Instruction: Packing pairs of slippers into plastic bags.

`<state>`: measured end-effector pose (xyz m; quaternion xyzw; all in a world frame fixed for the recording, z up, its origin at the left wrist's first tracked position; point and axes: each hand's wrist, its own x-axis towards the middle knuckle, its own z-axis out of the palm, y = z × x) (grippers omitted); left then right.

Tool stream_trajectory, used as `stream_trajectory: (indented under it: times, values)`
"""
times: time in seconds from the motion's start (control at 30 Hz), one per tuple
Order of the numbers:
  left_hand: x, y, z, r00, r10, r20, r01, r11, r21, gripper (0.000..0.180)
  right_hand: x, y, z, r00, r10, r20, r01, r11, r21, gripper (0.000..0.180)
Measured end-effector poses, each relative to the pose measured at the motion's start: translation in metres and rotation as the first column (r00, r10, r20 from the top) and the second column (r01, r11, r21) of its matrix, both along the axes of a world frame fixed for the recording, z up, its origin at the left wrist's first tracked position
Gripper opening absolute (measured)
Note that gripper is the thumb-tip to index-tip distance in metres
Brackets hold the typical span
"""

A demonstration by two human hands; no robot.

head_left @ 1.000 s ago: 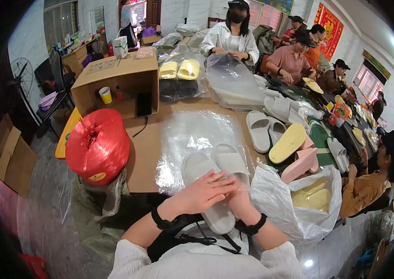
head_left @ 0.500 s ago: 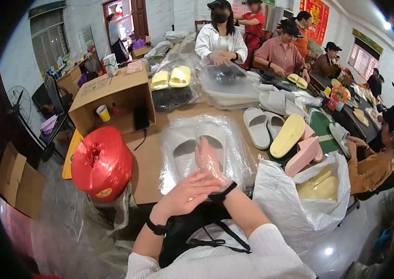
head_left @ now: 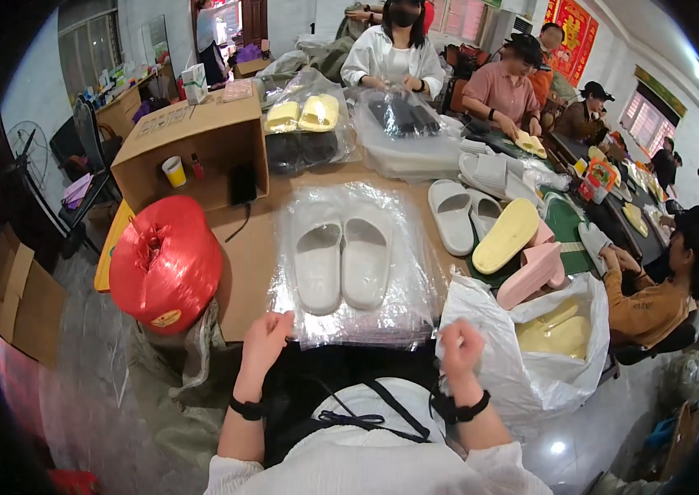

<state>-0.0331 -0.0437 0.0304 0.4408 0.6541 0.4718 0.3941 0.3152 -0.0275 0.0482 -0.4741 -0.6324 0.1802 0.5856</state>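
Note:
A pair of pale grey slide slippers [head_left: 366,256] lies side by side, toes away from me, on a stack of clear plastic bags [head_left: 411,289]. A shiny film seems to cover the slippers, though I cannot tell for sure. At the bags' near left corner is my left hand [head_left: 267,340], its fingers closed together. By the near right corner, beside a white sack, my right hand [head_left: 461,348] is closed with curled fingers. Whether either one pinches the thin plastic edge is too small to see.
Left of the bags sit a red roll of plastic twine [head_left: 166,264] and an open cardboard box [head_left: 188,140] with a cup. Grey, yellow and pink slippers [head_left: 506,235] lie to the right, above a white sack [head_left: 560,388] of yellow ones. Several people work beyond.
Both hands have come off the slippers and drawn back toward me, moving apart to the two near corners of the bags. The slippers now lie uncovered by hands.

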Motion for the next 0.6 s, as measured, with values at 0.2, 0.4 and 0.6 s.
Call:
stream_trajectory:
  times: [0.2,0.4,0.6]
  values:
    - [0.017,0.010,0.010,0.928,-0.198,-0.317,0.162,0.977,-0.136,0.042,-0.004,0.080,0.003,0.996,-0.089,-0.024,0.071,0.909,-0.410,0.029]
    - [-0.004,0.004,-0.002,0.976,-0.220,-0.002,0.219,0.975,0.044,0.020,0.016,0.092,-0.016,0.968,0.248,-0.030,-0.212,0.755,-0.620,0.032]
    - [-0.028,-0.003,-0.001,0.984,-0.135,0.118,0.125,0.989,0.082,0.014,0.028,0.092,-0.017,0.951,0.255,-0.177,-0.310,0.736,-0.602,0.020]
